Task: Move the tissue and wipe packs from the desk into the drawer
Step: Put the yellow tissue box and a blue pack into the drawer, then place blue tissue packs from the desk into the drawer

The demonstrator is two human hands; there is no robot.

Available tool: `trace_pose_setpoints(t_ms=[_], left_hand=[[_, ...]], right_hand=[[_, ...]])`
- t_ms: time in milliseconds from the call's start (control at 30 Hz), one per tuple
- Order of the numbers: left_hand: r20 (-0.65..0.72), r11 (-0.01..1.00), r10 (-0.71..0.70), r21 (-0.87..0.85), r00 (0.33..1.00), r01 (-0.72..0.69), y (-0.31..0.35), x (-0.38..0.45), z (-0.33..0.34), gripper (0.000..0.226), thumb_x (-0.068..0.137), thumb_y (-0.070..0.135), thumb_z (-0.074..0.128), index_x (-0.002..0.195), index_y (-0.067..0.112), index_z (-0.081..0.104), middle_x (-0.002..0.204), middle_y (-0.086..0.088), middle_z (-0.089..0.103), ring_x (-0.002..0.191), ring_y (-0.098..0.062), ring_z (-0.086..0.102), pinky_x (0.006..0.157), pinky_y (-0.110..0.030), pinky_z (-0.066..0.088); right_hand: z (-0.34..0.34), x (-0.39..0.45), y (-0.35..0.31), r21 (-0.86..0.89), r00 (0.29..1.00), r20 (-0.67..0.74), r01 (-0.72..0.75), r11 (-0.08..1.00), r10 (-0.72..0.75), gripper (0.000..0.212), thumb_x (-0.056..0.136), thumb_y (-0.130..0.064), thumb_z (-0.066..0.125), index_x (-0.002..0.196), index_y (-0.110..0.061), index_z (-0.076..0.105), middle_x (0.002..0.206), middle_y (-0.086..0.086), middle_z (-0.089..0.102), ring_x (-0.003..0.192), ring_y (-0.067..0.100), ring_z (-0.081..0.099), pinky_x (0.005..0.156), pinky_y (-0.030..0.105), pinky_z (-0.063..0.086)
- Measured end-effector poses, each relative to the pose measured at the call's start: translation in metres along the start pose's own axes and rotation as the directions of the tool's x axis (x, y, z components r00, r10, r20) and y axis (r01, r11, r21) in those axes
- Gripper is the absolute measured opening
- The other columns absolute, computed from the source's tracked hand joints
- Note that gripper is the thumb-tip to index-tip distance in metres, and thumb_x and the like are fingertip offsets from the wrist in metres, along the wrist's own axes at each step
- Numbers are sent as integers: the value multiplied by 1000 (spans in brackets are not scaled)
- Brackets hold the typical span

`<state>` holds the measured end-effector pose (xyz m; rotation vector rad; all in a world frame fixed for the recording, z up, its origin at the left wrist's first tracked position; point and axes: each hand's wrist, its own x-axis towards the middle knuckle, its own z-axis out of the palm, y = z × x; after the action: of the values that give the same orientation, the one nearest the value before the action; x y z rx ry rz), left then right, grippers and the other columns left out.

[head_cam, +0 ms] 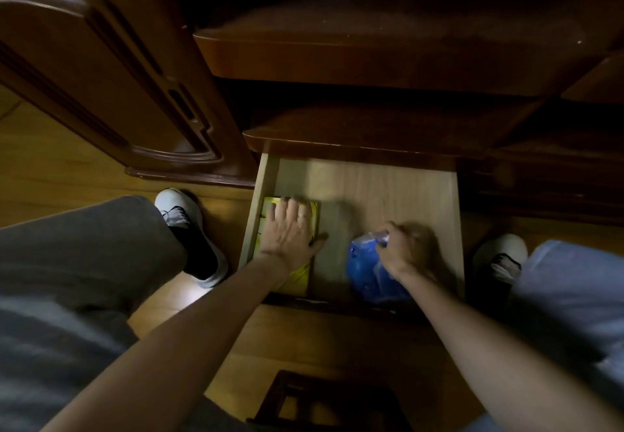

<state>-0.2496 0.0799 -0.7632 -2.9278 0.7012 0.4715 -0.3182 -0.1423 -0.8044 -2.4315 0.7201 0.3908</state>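
The light wooden drawer [371,185] is pulled out below the dark desk. A yellow pack [300,279] lies flat along the drawer's left side. My left hand [290,229] rests palm down on it with the fingers spread. A blue plastic pack [368,269] sits at the drawer's front right. My right hand [405,249] is closed on its clear crumpled top and hides part of it. Both hands are inside the drawer.
The desk top [371,56] and a lower shelf [354,137] overhang the drawer's back. A carved cabinet door [111,73] stands at the left. My feet in white shoes [182,215] flank the drawer on the wooden floor. A dark wooden stool [324,401] is below me.
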Motion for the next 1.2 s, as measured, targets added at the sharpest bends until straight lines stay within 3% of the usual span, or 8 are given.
trace_pose_setpoints(t_ms=[167, 333, 467, 567, 867, 933, 1067, 1200], left_hand=[[97, 993, 69, -104, 993, -59, -15, 2, 18, 100, 89, 76, 37, 158, 27, -15, 169, -10, -8, 155, -31, -9, 123, -53, 5], [132, 991, 51, -127, 990, -34, -16, 10, 14, 110, 82, 78, 50, 159, 27, -10, 169, -9, -3, 154, -31, -6, 122, -53, 5], [163, 989, 85, -132, 983, -64, -21, 12, 15, 130, 68, 86, 58, 158, 27, -14, 168, -9, -5, 154, -33, -8, 122, -54, 3], [212, 992, 109, -86, 971, -92, -26, 14, 18, 141, 60, 91, 59, 154, 29, -26, 168, -9, -13, 153, -34, -15, 122, -55, 1], [253, 997, 73, -38, 965, -66, -21, 3, -8, 115, 80, 83, 46, 156, 28, -21, 165, -4, -24, 154, -30, -10, 123, -52, 10], [199, 994, 97, -65, 975, -85, -18, -3, -39, 97, 90, 75, 40, 158, 31, -14, 167, -2, -17, 155, -30, 6, 121, -50, 20], [-123, 985, 153, -59, 981, -161, -11, -16, -148, 59, 97, 57, 41, 149, 30, 38, 144, -3, 54, 118, -26, 63, 90, -39, 52], [-760, 953, 210, 18, 615, -303, -22, -52, -280, 28, 88, 32, 51, 105, 25, 73, 100, 7, 73, 90, -16, 70, 65, -29, 57]], right_hand=[[0, 9, 2, 327, 995, 100, -45, 944, 13, 31, 88, -24, 72, 118, -19, 64, 111, 5, 69, 103, 25, 65, 86, 35, 51], [9, 3, -3, -107, 969, -121, 203, 973, -215, 70, 87, -42, 69, 148, -35, 36, 149, 1, 42, 135, 26, 40, 104, 42, 38], [21, 1, -16, -108, 896, 306, 369, 923, -322, 94, 80, -23, 79, 156, -31, 23, 159, -2, 22, 141, 27, 31, 111, 46, 38], [40, -12, -17, -231, 810, 428, 527, 818, -400, 95, 82, -10, 74, 157, -28, 19, 163, 0, 17, 147, 27, 21, 117, 46, 31], [-1, -15, -32, -75, 871, 337, 402, 912, -356, 91, 83, -28, 76, 154, -43, 20, 165, -6, 14, 151, 26, 16, 116, 54, 30], [-23, -21, -45, 51, 889, 252, 381, 923, -382, 79, 87, -24, 72, 152, -41, 29, 160, -4, 29, 146, 24, 30, 111, 47, 39], [-103, -35, -92, 248, 857, -4, 500, 830, -515, 60, 93, -21, 64, 138, -53, 41, 135, -19, 52, 120, 4, 55, 92, 26, 53], [-236, -67, -150, -23, 587, -475, 737, 676, -656, 37, 92, -28, 54, 127, -43, 55, 103, -25, 67, 75, -4, 65, 62, 8, 47]])
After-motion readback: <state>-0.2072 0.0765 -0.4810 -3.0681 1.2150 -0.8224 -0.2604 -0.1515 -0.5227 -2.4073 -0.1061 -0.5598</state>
